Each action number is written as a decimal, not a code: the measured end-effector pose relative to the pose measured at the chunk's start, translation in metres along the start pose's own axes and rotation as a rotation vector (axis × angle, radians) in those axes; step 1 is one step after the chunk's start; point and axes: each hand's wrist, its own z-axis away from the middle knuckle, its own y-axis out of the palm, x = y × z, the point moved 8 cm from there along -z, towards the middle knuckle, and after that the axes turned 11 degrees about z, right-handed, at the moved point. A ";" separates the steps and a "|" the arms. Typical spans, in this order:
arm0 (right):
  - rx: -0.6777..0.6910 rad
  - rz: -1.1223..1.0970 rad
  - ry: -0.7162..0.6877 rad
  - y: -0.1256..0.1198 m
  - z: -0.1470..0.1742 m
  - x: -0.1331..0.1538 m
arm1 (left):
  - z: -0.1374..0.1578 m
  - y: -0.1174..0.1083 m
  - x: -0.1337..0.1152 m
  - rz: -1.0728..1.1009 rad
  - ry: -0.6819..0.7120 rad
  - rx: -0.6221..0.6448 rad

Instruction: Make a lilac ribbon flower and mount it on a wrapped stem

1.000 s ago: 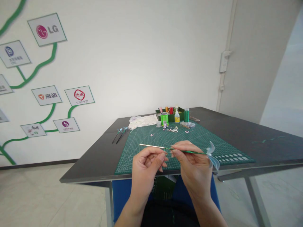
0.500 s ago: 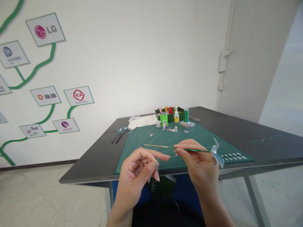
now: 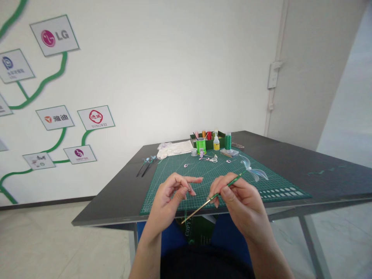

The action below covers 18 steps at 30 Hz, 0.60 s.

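In my right hand (image 3: 242, 197) a thin flower stem (image 3: 203, 205) is pinched between thumb and fingers. Its upper part is wrapped in green, and the bare gold-coloured end slants down to the left. Pale blue translucent petals (image 3: 255, 171) spread at the top end, beyond my knuckles. My left hand (image 3: 171, 199) is closed in a pinch, index finger stretched out to the right. A fine green thread (image 3: 186, 212) hangs below its fingertips; the exact grip on it is partly hidden. Both hands hover over the near edge of the green cutting mat (image 3: 171, 170), apart from each other.
Toward the back stand a green can (image 3: 201, 145), a glue bottle (image 3: 216, 143), a green thread spool (image 3: 228, 141) and a box of spools (image 3: 222, 136). Scissors (image 3: 213, 159) lie on the mat. Finished blue pieces (image 3: 148, 164) and white paper (image 3: 181, 148) are at left.
The stem has swung from nearly level to a slant, its bare end now low and the petals raised. My left hand has shifted slightly left.
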 end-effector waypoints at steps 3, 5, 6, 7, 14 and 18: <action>-0.044 -0.020 -0.015 -0.005 0.000 -0.001 | -0.003 0.008 0.020 0.072 -0.118 0.096; -0.091 0.001 -0.031 -0.010 0.001 -0.002 | -0.002 0.016 0.031 0.160 -0.201 0.142; -0.119 0.019 -0.044 -0.012 0.001 -0.002 | -0.002 0.020 0.035 0.207 -0.230 0.160; -0.149 0.039 -0.062 -0.015 0.001 -0.001 | -0.001 0.024 0.038 0.251 -0.249 0.175; -0.268 0.140 -0.175 -0.023 -0.002 0.006 | 0.003 0.045 0.054 0.536 -0.277 0.186; -0.351 0.193 -0.148 -0.027 -0.002 0.004 | 0.011 0.052 0.068 0.634 -0.302 0.139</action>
